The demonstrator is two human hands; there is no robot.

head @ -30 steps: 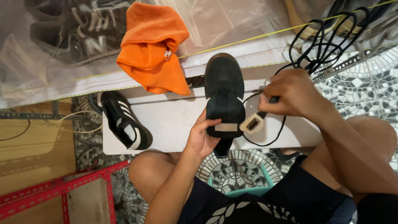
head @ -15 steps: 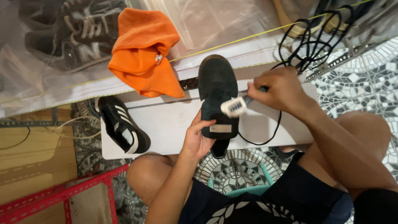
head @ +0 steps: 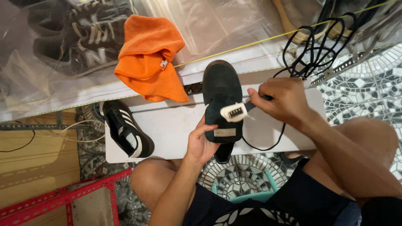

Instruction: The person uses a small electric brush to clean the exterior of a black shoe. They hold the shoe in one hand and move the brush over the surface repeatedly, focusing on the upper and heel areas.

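We take the black shoe as our landmark; it stands sole-up and toe away from us on the white surface, near its middle. Far left of the shoe a red frame runs by a wooden floor. Nearer, the striped shoe lies on its side at the surface's left edge, partly overhanging; we judge a bump could send it off. Up and left of the shoe an orange cloth hangs over the plastic sheet, its tip close to the toe, so flicked dirt could land on it. Our left hand is clamped on the heel end from below; the hold looks light, and hard strokes could tip the shoe over or slide it. Our right hand is closed on a brush whose white head lies across the sole; a slip could scrape the left fingers just beneath. Right of the shoe, black laces loop close to the wrist and under it, and we think they could snag the brush stroke.
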